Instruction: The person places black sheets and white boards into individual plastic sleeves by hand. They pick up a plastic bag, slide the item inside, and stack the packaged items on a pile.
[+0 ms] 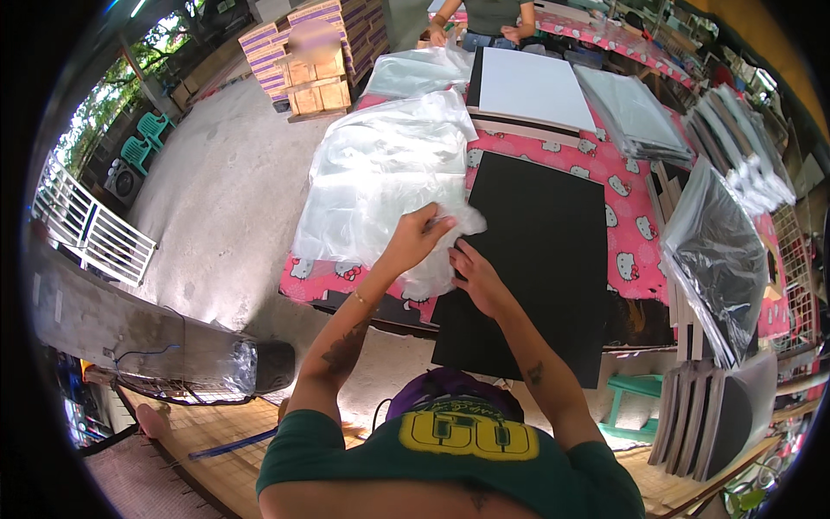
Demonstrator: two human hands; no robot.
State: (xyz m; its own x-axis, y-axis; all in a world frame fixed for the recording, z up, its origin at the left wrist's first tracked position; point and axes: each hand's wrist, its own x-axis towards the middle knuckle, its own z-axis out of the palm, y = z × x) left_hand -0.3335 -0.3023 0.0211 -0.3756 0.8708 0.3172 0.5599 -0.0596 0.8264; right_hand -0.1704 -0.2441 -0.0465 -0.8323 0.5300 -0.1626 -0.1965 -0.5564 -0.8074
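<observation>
A clear plastic bag (467,220) is bunched at its near right corner, where my left hand (418,239) closes on it between thumb and fingers. It lies over a spread of clear plastic bags (380,173) on the table's left part. Just right of that, my right hand (477,278) has its fingers apart, the tips against the plastic's edge. Under it is the left edge of a large black board (545,259), which lies flat and juts over the table's near edge. The exact contact of the right fingertips is hard to make out.
The pink patterned cloth (635,216) covers the table. A white board (536,91) lies stacked at the far side, with bagged boards (635,112) beside it. Wrapped black boards (718,259) lean at right. Cartons (316,60) stand at far left. A co-worker (484,22) stands opposite.
</observation>
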